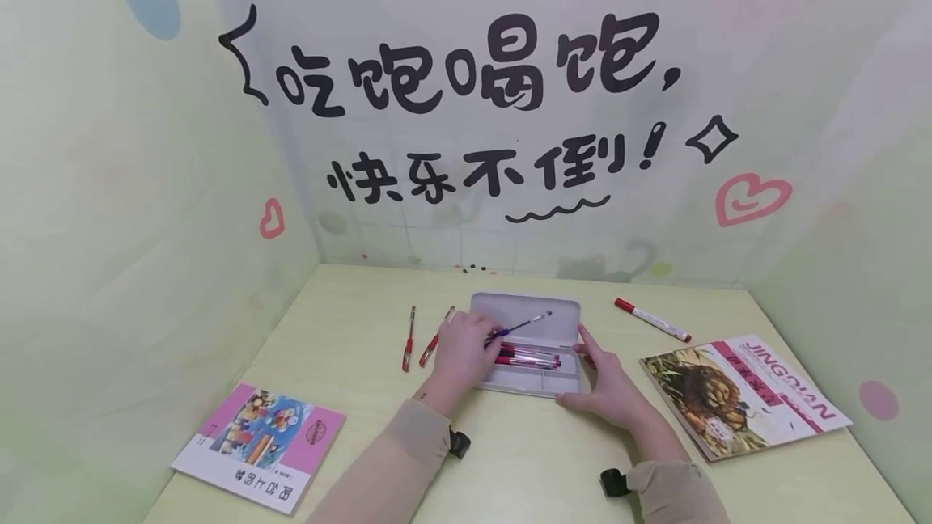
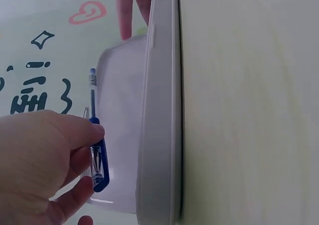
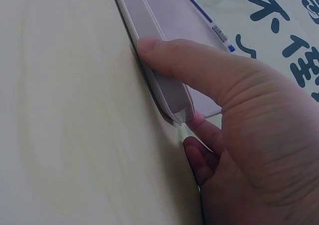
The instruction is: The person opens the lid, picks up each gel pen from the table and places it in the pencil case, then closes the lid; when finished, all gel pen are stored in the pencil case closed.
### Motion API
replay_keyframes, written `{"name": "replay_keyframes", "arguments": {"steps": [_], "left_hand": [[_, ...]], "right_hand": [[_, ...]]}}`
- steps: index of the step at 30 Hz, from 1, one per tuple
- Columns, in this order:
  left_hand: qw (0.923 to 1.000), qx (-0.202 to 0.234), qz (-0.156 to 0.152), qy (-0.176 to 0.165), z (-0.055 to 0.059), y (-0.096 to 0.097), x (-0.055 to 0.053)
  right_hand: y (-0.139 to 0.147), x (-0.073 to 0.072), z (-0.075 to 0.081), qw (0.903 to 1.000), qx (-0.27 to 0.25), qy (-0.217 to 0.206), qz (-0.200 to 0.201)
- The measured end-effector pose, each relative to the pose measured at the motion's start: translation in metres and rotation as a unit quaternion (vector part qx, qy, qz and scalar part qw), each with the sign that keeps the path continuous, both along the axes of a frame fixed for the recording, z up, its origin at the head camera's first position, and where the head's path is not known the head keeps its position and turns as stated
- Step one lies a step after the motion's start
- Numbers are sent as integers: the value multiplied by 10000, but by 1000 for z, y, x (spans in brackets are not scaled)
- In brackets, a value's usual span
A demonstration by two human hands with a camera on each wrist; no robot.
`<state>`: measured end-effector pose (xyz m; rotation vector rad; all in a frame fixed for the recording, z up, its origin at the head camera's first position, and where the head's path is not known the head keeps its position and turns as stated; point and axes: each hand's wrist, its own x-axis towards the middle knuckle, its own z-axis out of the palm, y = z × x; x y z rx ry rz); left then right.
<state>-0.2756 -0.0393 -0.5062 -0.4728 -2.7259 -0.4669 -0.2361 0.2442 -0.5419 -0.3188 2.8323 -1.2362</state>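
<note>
A pale grey pencil case (image 1: 564, 384) lies on the table with its lid (image 1: 526, 304) raised at the back. Several red pens (image 1: 531, 360) lie in its rear compartment. My left hand (image 1: 459, 350) pinches a blue pen (image 2: 93, 99) between thumb and fingers, held tilted above the left side of the case. At the right end of the case, my right hand (image 1: 615, 390) grips it, thumb (image 3: 164, 55) on the front wall and other fingers behind the corner. Left of the case lie two red pens, one upright in view (image 1: 409, 342) and one (image 1: 431, 348) partly behind my left hand.
A red-and-white marker (image 1: 653, 319) lies behind and right of the case. A picture-covered book (image 1: 794, 395) is at the table's right, a pink and white booklet (image 1: 262, 447) at the left front. Printed wall panels (image 1: 466, 241) enclose the back and sides.
</note>
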Motion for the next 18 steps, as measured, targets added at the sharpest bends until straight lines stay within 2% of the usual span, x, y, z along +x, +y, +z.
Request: {"name": "replay_keyframes", "arguments": {"steps": [4, 10, 18], "left_hand": [[9991, -347, -240, -24, -3, 10, 4], [9967, -620, -515, -133, -8, 16, 9], [9964, -608, -481, -352, -13, 16, 10]], "right_hand": [[0, -1, 0, 10000, -28, -4, 1], [0, -1, 0, 10000, -70, 59, -10], [-1, 0, 1, 9999, -118, 68, 0]]}}
